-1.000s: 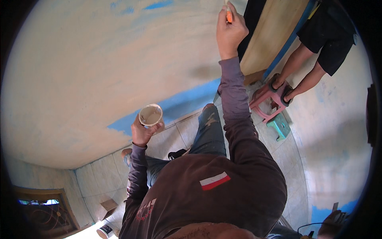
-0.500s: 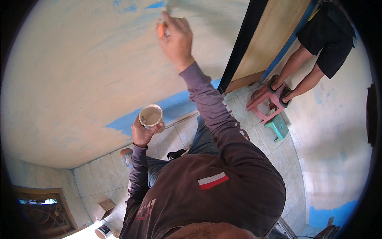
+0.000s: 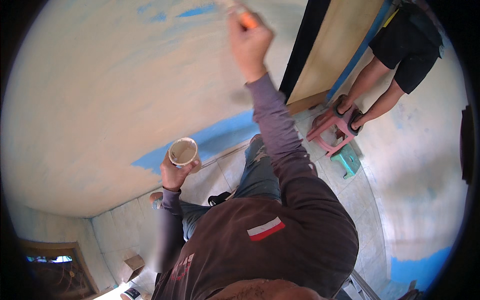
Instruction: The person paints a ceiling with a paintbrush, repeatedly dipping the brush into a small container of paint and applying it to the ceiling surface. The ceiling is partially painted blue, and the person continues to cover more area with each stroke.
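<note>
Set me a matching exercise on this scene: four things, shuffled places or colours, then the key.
Things:
1. Cup
2. Orange-handled tool
3. Larger stool
4. Smaller stool

Places or colours:
A. Green
B. In the right hand
C. Under another person's feet
D. In the left hand

Pairs: 1-D, 2-B, 3-C, 4-A.

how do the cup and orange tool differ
The cup is wide, round and pale; the orange tool is narrow. The cup looks fairly sharp, the orange tool blurred. The cup is lower in the picture, in the left grip; the orange tool is higher, in the right grip. Both are held.
</note>
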A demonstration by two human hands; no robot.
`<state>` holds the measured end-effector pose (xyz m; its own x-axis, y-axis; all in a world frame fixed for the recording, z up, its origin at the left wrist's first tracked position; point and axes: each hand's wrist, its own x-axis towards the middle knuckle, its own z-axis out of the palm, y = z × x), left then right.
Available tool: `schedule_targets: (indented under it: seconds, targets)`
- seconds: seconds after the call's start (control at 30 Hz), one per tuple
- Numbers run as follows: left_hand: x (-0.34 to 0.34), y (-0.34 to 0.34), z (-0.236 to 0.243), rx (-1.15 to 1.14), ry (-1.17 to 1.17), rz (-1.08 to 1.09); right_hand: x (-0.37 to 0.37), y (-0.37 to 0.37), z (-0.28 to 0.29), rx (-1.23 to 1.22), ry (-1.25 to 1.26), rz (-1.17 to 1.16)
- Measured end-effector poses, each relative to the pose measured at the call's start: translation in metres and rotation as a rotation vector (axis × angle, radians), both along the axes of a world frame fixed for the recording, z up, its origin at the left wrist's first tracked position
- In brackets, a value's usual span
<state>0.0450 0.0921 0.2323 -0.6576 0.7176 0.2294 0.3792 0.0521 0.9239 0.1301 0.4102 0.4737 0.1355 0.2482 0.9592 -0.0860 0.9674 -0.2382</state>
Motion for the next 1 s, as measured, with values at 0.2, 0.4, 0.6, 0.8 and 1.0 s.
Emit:
schedule_targets:
  seconds: [0.2, 0.4, 0.6, 0.8, 1.0]
  targets:
    - [0.002, 0.003, 0.003, 0.037, -0.003, -0.014, 0.091, 0.131, 0.076, 0.087, 0.166, -0.384]
    - [0.003, 0.002, 0.003, 0.043, 0.006, -0.004, 0.109, 0.179, 0.106, 0.091, 0.023, -0.432]
    - [0.007, 0.004, 0.01, 0.044, 0.027, 0.002, 0.073, 0.164, 0.102, 0.2, -0.133, -0.663]
    - [0.004, 0.001, 0.009, 0.03, 0.023, -0.011, 0.022, 0.089, 0.077, 0.247, -0.137, -0.405]
    - [0.006, 0.001, 0.006, 0.032, 0.013, 0.011, 0.064, 0.078, 0.074, 0.124, -0.076, -0.175]
